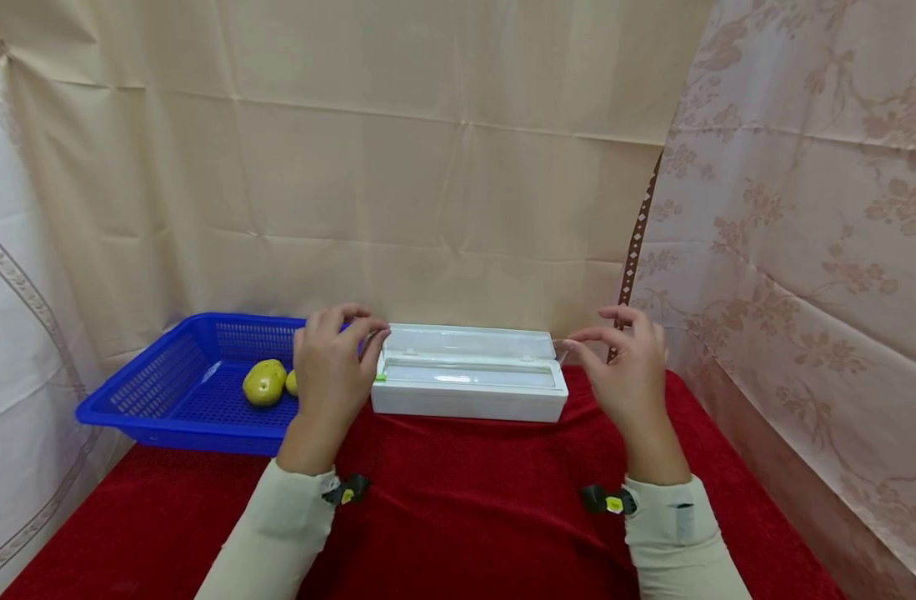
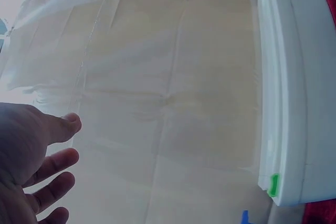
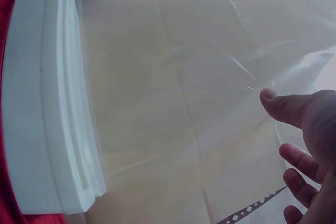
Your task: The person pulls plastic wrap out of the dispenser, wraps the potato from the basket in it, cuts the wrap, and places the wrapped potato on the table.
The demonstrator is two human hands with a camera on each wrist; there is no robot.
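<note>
A white cling film dispenser (image 1: 468, 406) stands on the red cloth, its clear lid raised at the back. Transparent cling film (image 3: 244, 69) stretches up from it, showing by its glints and creases in both wrist views. My left hand (image 1: 332, 358) pinches the film near the dispenser's left end, thumb against forefinger. At the other end my right hand (image 1: 628, 375) pinches the film likewise, the remaining fingers spread. A small green slider (image 2: 273, 185) sits at the dispenser's left end.
Left of the dispenser is a blue plastic basket (image 1: 195, 433) with a yellowish potato (image 1: 264, 383) and another yellow item (image 1: 291, 383) partly behind my left hand. A beige curtain (image 1: 458, 167) hangs close behind, and a floral cloth (image 1: 825, 233) hangs on the right.
</note>
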